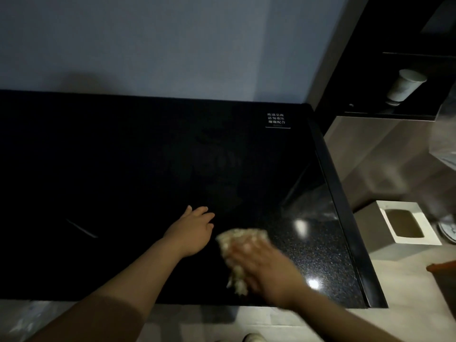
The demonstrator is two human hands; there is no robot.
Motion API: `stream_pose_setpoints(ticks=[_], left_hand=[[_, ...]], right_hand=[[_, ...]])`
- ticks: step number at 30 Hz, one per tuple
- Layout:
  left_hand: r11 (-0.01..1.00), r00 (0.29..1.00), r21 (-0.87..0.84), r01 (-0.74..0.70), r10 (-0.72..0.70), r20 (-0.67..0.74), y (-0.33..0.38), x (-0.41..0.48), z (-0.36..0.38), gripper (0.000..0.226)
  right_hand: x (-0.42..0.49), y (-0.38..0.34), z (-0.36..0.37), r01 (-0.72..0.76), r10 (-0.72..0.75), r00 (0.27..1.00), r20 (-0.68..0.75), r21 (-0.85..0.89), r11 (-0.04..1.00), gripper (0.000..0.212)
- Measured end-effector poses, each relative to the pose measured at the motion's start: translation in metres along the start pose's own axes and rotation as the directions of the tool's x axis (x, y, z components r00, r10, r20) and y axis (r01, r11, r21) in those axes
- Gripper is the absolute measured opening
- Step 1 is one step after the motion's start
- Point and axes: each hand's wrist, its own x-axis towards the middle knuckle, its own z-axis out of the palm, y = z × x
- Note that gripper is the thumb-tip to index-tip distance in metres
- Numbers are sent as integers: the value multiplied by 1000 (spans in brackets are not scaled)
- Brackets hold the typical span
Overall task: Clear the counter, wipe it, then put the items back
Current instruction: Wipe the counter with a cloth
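Right hand (261,266) presses cloth (238,243) under fingers onto black worktop (123,169) (blur hides their curl); left hand (193,232) flat, fingers splayed, empty, just beside. Best: even pressure, overlapping strokes beyond fingertips.

Count: 1 black counter (123,156); 2 hands – left hand (191,233), right hand (266,265); 1 cloth (237,243); 1 printed label (276,119); 1 pale cup (406,85); 1 box (404,225) with a cut-out top

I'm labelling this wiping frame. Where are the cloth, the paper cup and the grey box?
cloth (240,239): head view, on its crumpled upper part.
paper cup (404,86): head view, middle of its side wall.
grey box (367,227): head view, on its grey left side.
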Motion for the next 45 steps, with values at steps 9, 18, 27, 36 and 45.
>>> stream_pose_setpoints(ticks=[9,18,27,36,45], left_hand=[[1000,998,-23,4,-5,-58,2,3,3,55],[999,997,-42,3,-7,-80,4,17,-6,53],[1000,988,-21,3,-6,-155,7,48,-24,50],[997,973,8,83,-79,-216,-13,63,-55,63],[980,985,140,144,-129,-111,-34,89,-93,73]], right_hand=[[35,-8,13,-266,263,931,-254,25,964,59],[72,133,-44,-648,667,742,-71,179,740,57],[97,103,-23,-62,59,995,-82,-28,998,64],[122,77,-6,-158,158,982,-105,12,987,55],[131,163,-60,-750,761,648,-31,143,645,58]])
